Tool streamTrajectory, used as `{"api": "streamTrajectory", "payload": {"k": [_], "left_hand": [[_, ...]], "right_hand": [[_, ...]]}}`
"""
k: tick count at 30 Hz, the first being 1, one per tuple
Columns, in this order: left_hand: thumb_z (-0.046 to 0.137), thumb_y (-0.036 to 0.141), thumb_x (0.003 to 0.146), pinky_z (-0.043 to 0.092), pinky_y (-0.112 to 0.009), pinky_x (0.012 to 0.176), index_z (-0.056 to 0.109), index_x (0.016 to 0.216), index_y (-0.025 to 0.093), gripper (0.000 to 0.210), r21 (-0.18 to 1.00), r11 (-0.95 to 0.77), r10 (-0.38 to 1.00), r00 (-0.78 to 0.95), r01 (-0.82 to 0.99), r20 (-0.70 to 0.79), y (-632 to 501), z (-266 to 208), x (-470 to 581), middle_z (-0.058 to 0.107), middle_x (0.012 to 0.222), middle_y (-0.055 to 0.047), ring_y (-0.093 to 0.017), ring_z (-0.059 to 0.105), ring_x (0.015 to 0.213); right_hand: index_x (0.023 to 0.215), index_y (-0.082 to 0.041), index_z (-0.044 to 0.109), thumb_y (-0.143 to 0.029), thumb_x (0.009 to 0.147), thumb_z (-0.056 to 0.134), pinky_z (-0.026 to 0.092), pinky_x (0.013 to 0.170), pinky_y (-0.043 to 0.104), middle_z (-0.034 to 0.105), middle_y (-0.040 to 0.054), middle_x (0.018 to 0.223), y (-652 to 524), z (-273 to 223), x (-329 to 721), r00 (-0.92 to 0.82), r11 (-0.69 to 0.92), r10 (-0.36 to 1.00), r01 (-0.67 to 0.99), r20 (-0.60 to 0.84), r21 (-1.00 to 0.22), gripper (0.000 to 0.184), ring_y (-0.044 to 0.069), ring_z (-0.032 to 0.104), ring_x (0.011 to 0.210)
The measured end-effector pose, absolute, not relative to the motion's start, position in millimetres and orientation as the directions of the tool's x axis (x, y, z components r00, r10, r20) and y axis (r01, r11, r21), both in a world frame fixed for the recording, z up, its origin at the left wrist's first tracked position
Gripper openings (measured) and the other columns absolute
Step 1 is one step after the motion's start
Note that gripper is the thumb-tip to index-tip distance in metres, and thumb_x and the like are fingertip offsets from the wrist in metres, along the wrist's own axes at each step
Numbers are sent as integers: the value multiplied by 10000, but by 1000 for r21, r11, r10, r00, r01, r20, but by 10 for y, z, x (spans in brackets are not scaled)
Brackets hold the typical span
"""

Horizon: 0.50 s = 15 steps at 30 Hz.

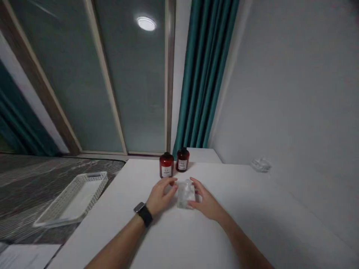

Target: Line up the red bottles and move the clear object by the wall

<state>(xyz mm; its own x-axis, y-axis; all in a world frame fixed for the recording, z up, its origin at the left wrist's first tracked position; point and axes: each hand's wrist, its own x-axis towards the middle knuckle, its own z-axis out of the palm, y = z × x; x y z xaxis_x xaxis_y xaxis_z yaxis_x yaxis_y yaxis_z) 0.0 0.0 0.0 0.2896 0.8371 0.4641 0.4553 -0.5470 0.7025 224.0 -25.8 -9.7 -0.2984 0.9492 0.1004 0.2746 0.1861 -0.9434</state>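
Observation:
A small see-through packet, apparently a clear plastic bag (185, 196), is on the white table between my two hands. My right hand (206, 201) is curved around its right side, with the thumb over the lower right part and the index finger near the top corner. At the upper left edge is my left hand (162, 196), fingers bent and thumb apart from them; whether the fingertips touch the bag is unclear. Just beyond the hands stand two dark red-brown bottles with white labels, the left bottle (166, 165) and the right bottle (182, 160), both upright.
A crumpled clear plastic piece (260, 164) lies at the table's far right by the wall. To the left of the white table (179, 243), a white perforated basket (95, 194) sits lower down. A teal curtain (207, 74) and frosted sliding doors (134, 93) rise behind.

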Motion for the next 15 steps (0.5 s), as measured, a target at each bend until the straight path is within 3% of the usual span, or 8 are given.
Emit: {"api": "streamTrajectory", "payload": {"k": [4,7,11,15], "left_hand": [[540,345,899,473,-360,824,582,1067,189,233,741,-487,832,-12,463,555,112,42,-146,629,962,-53,-196,593,898],[603,377,843,482,-368,820,520,1163,185,382,773,-432,817,-162,464,554,236,10,-232,585,1060,-78,-217,576,972],[611,430,826,479,-408,869,466,1237,186,499,797,-383,814,-238,468,531,450,-1,-273,539,1167,-108,-240,556,1053],[636,455,805,454,-448,938,458,1276,161,583,768,-375,819,-203,519,537,678,78,-228,539,1210,-140,-272,538,1123]], "right_hand": [[1446,-274,319,-237,703,715,364,1065,459,459,93,1380,-275,-123,2240,-314,200,944,291,104,-936,843,261,467,1246],[1458,-271,303,-235,705,720,363,1066,461,456,96,1385,-301,-133,2215,-333,209,937,284,108,-936,861,260,482,1225],[1461,-272,304,-232,714,710,367,1066,454,452,91,1391,-336,-136,2178,-347,209,932,279,105,-937,851,253,502,1200],[1462,-283,307,-238,716,708,369,1070,443,444,79,1404,-345,-145,2163,-343,194,935,277,91,-941,849,250,510,1194]]}}
